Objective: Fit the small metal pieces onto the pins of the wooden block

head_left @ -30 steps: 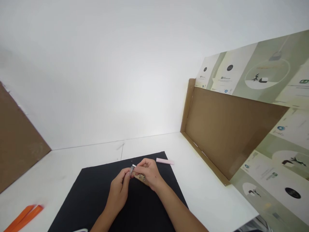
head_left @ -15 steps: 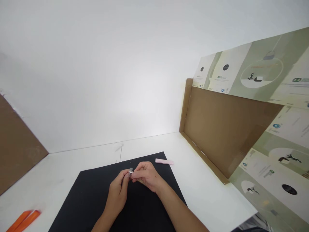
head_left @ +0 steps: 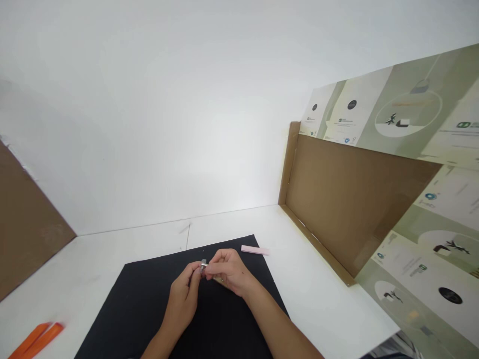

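**Metal piece (head_left: 203, 265) pinched by 2 hands over black mat (head_left: 119, 314)**

The fingers of the left hand (head_left: 181, 299) are pressed together on the metal piece, which is held upright at the tips. The fingers of the right hand (head_left: 228, 271) are curled in and pressed close against it from 3 o'clock; what exactly they pinch cannot be told, as the fingertips overlap. The exact finger placement is too small to be made out. The metal piece is held just above the mat, near its centre and clear of its surface. A tan piece (head_left: 219, 280) is seen just under the right hand, mostly hidden.

For a part this small, a pinch on the fingertip pads is judged best, with the wrists kept low and steady. Holding it over the dark mat is sound, since a dropped part would be easily seen there.

A pink strip (head_left: 255, 250) lies at 1 o'clock from the hands, at the mat's far edge. Orange strips (head_left: 37, 340) lie on the table (head_left: 322, 279) at 8 o'clock. A cardboard panel (head_left: 355, 199) stands at 2 o'clock, with printed sheets (head_left: 407, 109) beyond it, and a brown panel (head_left: 22, 229) stands at 10 o'clock.
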`<state>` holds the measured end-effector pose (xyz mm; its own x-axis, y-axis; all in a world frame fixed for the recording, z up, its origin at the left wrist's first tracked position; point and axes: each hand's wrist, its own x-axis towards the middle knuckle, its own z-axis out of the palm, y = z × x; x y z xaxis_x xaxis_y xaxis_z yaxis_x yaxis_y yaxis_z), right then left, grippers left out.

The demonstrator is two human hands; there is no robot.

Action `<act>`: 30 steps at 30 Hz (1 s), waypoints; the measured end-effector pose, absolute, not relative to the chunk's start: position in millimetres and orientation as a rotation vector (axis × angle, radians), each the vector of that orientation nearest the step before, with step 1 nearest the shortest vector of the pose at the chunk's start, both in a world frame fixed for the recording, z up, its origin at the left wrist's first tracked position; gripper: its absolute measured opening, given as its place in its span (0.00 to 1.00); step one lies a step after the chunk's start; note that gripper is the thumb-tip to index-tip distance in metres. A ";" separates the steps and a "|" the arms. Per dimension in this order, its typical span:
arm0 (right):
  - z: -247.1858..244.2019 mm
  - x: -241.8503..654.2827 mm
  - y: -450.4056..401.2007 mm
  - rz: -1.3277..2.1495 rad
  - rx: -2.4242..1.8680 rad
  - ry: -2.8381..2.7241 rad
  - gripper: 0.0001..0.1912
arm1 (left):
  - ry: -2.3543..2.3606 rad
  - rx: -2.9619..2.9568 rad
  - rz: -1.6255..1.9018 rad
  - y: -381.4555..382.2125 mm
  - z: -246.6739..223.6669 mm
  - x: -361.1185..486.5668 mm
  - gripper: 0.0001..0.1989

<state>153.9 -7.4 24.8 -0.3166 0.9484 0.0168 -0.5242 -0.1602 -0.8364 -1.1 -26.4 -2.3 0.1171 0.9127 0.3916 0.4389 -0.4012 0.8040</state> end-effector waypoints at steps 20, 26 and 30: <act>23.7 152.2 -5.2 1.643 -0.612 -0.873 0.15 | 1.270 1.887 1.249 -25.1 -5.1 0.7 0.17; 27.4 153.7 -8.9 1.681 -0.620 -0.913 0.15 | 1.267 1.891 1.244 -26.5 -3.3 0.6 0.16; 28.8 153.4 -10.7 1.706 -0.656 -0.936 0.17 | 1.283 1.893 1.229 -27.1 -2.2 1.2 0.16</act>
